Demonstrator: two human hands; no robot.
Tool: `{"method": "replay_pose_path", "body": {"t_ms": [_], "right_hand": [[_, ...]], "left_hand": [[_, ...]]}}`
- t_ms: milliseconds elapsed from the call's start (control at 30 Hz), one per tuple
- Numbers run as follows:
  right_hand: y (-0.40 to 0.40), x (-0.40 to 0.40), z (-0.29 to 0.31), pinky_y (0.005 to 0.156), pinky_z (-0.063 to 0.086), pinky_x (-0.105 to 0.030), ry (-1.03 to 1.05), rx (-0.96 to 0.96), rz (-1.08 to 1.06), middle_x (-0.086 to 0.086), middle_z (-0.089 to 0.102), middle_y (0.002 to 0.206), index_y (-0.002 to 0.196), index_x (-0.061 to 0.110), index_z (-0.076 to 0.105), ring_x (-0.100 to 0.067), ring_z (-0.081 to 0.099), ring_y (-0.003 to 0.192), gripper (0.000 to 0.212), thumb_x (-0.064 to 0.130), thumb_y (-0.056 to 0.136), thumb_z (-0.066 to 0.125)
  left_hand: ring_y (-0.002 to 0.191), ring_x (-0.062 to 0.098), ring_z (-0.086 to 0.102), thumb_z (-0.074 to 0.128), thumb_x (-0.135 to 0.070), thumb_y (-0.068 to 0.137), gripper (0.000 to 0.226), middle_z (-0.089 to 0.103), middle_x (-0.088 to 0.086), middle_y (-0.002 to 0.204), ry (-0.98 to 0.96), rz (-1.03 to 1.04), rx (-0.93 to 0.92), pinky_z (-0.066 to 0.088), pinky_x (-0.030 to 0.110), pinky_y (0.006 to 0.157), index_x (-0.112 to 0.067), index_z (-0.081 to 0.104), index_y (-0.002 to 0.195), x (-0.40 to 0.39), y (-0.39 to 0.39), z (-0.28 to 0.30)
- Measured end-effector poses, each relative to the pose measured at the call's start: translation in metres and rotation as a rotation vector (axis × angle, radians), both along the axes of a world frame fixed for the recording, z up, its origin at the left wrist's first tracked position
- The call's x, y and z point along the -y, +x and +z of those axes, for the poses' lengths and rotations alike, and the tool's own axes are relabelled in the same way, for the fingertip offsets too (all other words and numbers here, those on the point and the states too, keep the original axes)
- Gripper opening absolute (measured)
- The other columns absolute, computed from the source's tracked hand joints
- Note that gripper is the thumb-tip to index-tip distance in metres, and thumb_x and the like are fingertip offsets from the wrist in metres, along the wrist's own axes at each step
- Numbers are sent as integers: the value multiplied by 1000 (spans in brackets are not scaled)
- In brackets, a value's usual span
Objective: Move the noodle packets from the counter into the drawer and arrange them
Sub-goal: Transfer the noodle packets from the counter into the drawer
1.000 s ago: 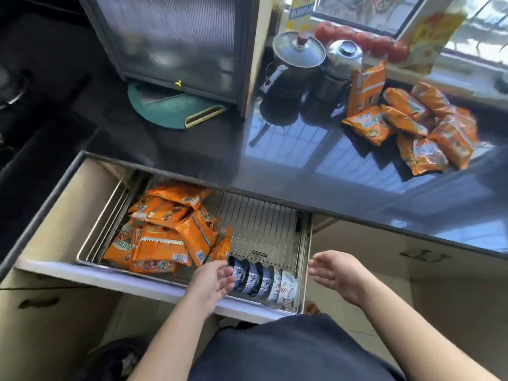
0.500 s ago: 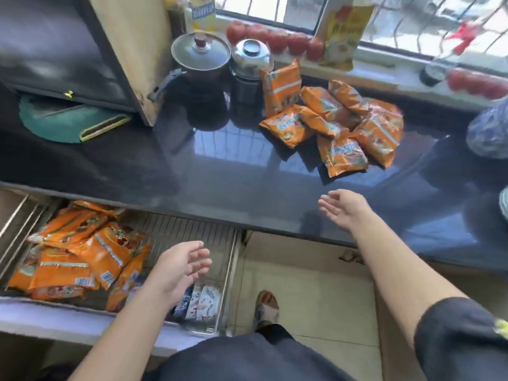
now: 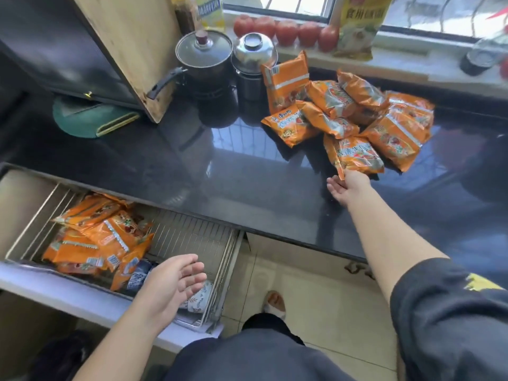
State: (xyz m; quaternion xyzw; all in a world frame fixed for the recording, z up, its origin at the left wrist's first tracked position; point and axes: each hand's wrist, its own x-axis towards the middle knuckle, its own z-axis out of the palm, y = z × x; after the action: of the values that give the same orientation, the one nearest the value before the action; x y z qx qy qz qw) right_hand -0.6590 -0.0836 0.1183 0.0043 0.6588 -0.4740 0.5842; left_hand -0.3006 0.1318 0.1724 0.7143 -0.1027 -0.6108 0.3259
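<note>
Right hand at the desk pile

Right hand (image 3: 347,187), fingers spread, touches the nearest noodle packet (image 3: 354,156); left hand (image 3: 176,284) hovers spread above the drawer (image 3: 192,235).

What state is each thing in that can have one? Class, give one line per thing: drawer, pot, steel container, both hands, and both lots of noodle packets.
Drawer: pulled open.
Pot: lid on.
Steel container: lid on.
Counter packets: sealed, in a loose heap.
Drawer packets: sealed, piled at the drawer's left side.
Left hand: open, holding nothing, over the drawer.
Right hand: open, at the nearest counter packet's corner, no grip yet.
</note>
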Motion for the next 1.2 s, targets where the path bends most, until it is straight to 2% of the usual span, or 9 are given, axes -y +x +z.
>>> {"method": "replay_pose_path", "body": {"t_ms": [100,233,333,467,600,700,900,1100,1200], "right_hand": [[8,-46,22,76,56,-31,-203,-72,-71,-8,63,118,105,16,64,-24,65,101,13,14,101,51],[41,-139,56,85,57,-35,-287,-91,57,-9,73,108,108,11,70,-22,69,95,24,11,101,47],[89,-200,77,91,55,-41,-203,-81,331,-11,77,110,108,3,73,-26,71,101,32,8,102,42],[168,-234,86,90,57,-43,-35,21,682,-19,77,106,102,-1,75,-32,74,99,31,6,101,45],[242,-234,62,95,56,-45,135,173,791,-12,77,100,94,6,72,-31,75,96,33,22,106,45],[275,-229,31,95,55,-44,178,135,720,-13,70,106,86,11,65,-34,74,102,39,35,108,44],[279,-262,14,77,57,-32,273,-81,651,-10,70,94,92,10,65,-23,72,81,11,12,96,55],[248,-304,10,71,55,-33,384,-133,537,-9,69,83,86,9,65,-23,67,70,11,9,93,57],[230,-313,5,64,55,-28,433,-164,498,-9,69,83,88,8,66,-21,66,64,11,9,93,56]], "left_hand": [[94,33,69,55,-14,104,16,70,20,109,-6,-45,89,56,44,84,-6,66,113,-10,6,-5],[100,21,71,62,-19,99,19,72,2,109,-113,-346,359,59,45,92,-20,65,118,-28,10,-15],[133,9,46,74,-32,90,57,45,-9,142,-444,-670,695,42,32,108,-32,49,141,-47,11,-19],[147,29,32,72,-44,79,89,37,11,156,-773,-1110,979,30,41,119,-29,31,157,-58,32,-41],[113,18,62,66,-15,85,51,64,-11,125,-551,-1009,828,51,37,92,-33,56,132,-63,80,-64],[94,19,67,69,-30,94,14,68,-12,96,-172,-717,612,55,39,83,-29,60,105,-53,123,-83],[96,28,72,78,-27,89,35,73,10,112,178,-402,132,64,44,76,-11,61,116,-2,182,-160],[65,24,70,75,-23,93,31,75,18,93,226,-363,-2,49,25,50,-4,60,112,43,153,-198],[72,27,70,65,-22,100,24,71,20,95,308,-456,-19,49,28,52,-3,58,112,35,140,-199]]}}
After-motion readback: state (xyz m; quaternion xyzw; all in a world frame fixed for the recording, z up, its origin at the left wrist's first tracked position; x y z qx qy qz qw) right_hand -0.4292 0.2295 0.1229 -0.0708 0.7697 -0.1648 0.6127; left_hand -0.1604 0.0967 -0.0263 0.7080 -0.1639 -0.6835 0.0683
